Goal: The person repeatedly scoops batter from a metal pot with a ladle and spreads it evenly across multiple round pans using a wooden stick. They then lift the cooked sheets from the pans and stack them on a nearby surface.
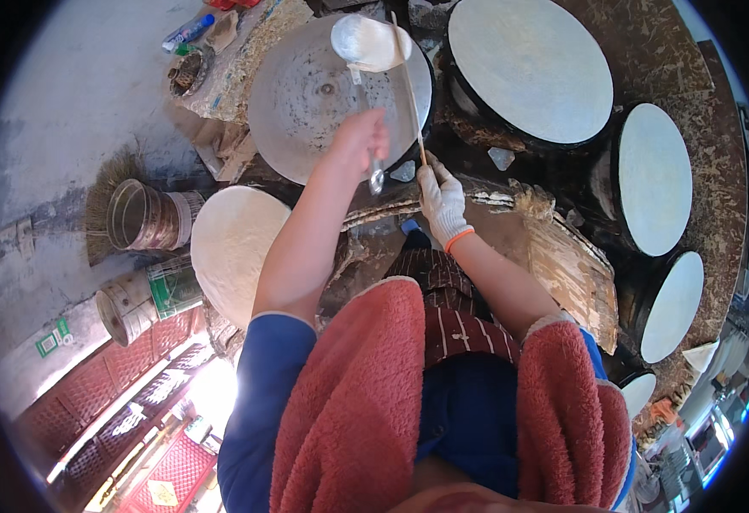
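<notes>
My bare left hand (pixel 361 141) is closed on the handle of a metal ladle (pixel 371 42), whose broad round head looks whitish and shiny. The handle's looped end shows below my fist. My right hand (pixel 441 195), in a whitish knitted glove, grips a long thin wooden stick (pixel 411 90). The stick points away from me, and its far part crosses the right side of the ladle head in the view. Both tools are over a round grey pan or griddle (pixel 304 96) with dark specks. At near left lies a round cream-coloured surface (pixel 240 250).
Several round pans with smooth pale surfaces, one large (pixel 531 67), curve along the right. At left are a plastic bucket (pixel 143 218), another container (pixel 124 308) and a straw brush (pixel 105 199). A blue bottle (pixel 188 32) lies at upper left. Worn boards (pixel 566 269) border my standing place.
</notes>
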The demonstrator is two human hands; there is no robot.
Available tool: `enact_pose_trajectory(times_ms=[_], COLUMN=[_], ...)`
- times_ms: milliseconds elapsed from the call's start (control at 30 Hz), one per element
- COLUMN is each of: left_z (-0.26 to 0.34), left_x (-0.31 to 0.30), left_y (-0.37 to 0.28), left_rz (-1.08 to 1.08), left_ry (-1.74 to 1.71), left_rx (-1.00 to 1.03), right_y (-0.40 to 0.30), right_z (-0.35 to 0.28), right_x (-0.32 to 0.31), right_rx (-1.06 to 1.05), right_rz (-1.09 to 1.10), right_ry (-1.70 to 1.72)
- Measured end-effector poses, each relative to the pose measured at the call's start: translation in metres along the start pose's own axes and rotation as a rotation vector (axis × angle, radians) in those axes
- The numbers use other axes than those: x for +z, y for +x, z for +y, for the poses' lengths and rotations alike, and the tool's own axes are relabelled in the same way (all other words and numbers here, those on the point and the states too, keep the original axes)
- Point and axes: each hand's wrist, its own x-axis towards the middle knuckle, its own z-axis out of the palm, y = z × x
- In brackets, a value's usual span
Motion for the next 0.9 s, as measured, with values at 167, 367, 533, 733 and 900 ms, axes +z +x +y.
enact_pose_trajectory(times_ms=[167, 367, 533, 733, 900], left_z=[0.026, 0.085, 0.096, 0.062, 0.030], left_x=[-0.059, -0.088, -0.115, -0.147, -0.140], left_y=[-0.049, -0.140, -0.188, -0.188, -0.161], left_rz=[0.360, -0.038, -0.482, -0.522, -0.528], left_ry=[0.408, -0.175, -0.535, -0.687, -0.721], left_rx=[0.255, 0.354, 0.271, 0.204, -0.071], right_y=[0.011, 0.066, 0.054, 0.039, 0.047], right_z=[-0.006, -0.025, -0.052, -0.016, -0.010], right_x=[0.014, 0.112, 0.135, 0.063, 0.122], right_rx=[-0.014, 0.070, -0.075, -0.256, -0.178], right_rz=[0.037, -0.005, -0.080, 0.092, -0.029], right_ry=[-0.054, -0.285, -0.617, -0.310, -0.666])
